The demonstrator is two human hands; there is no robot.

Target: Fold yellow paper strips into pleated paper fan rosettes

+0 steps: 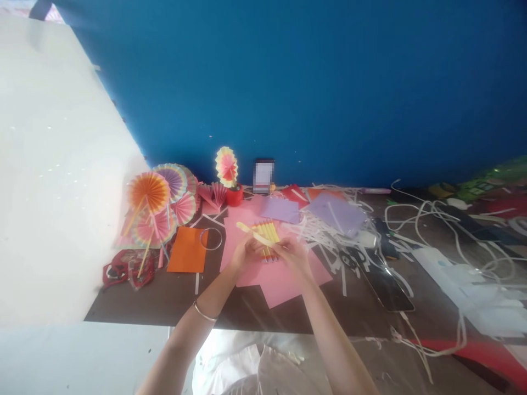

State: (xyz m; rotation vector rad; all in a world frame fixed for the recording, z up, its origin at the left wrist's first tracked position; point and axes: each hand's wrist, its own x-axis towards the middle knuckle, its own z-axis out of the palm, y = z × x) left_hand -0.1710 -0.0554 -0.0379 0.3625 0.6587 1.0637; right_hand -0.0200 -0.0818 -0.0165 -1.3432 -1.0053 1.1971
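Note:
A pale yellow strip point(258, 236) runs slantwise between my two hands, over a pleated piece of yellow and orange paper point(269, 226). My left hand point(245, 253) is closed, pinching the strip near its left part, and one end sticks out past the fingers. My right hand point(293, 255) pinches the strip's other end with thumb and fingers. Both hands are close to the pleated paper; whether the fingers also grip it is hard to make out. Beneath them lie overlapping pink paper sheets point(276, 291).
Folded paper fans point(149, 191) stand at the left, beside an orange sheet point(186, 250) and a bangle-like ring point(211, 239). A red pot point(234, 196) holds another fan. White paper strips point(321, 233), purple sheets point(337, 213), a phone point(389, 288) and white cables point(453, 230) crowd the right.

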